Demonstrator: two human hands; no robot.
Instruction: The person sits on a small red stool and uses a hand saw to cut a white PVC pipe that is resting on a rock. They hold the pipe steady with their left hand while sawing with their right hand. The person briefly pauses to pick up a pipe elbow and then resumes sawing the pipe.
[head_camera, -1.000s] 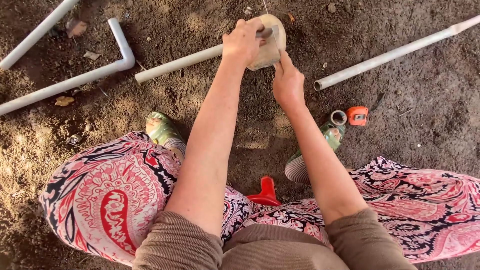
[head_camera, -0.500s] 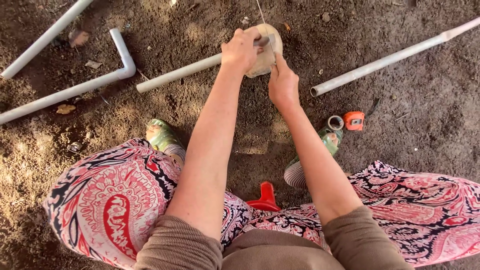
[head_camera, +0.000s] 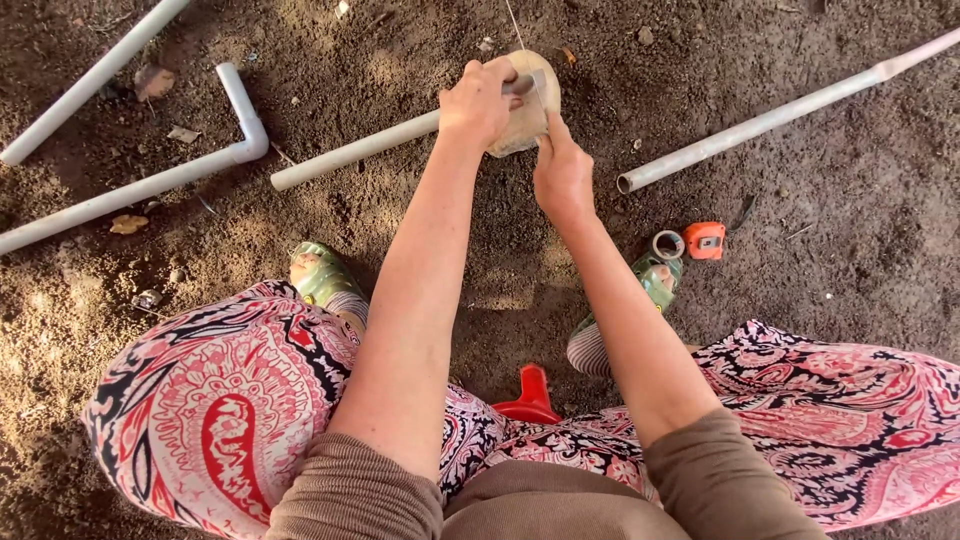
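Observation:
My left hand (head_camera: 478, 102) grips the end of a white plastic pipe (head_camera: 350, 152) that lies on the bare soil and runs off to the left. A tan rounded object (head_camera: 525, 100), like a ball of fibre or cloth, sits at the pipe's end under both hands. My right hand (head_camera: 562, 170) presses its fingertips against the lower right side of that tan object. A thin string (head_camera: 515, 25) rises from the object toward the top edge. My arms reach forward over my knees, which are covered by a red patterned skirt.
A second long white pipe (head_camera: 780, 115) lies to the right, an L-shaped pipe with an elbow (head_camera: 235, 125) to the left. An orange tape measure (head_camera: 705, 240) and a small ring (head_camera: 667, 244) lie by my right green boot (head_camera: 655, 280). A red object (head_camera: 528, 395) sits between my knees.
The view has shifted slightly. My right hand has slid a little lower on the tan object while my left hand keeps its hold on the pipe's end.

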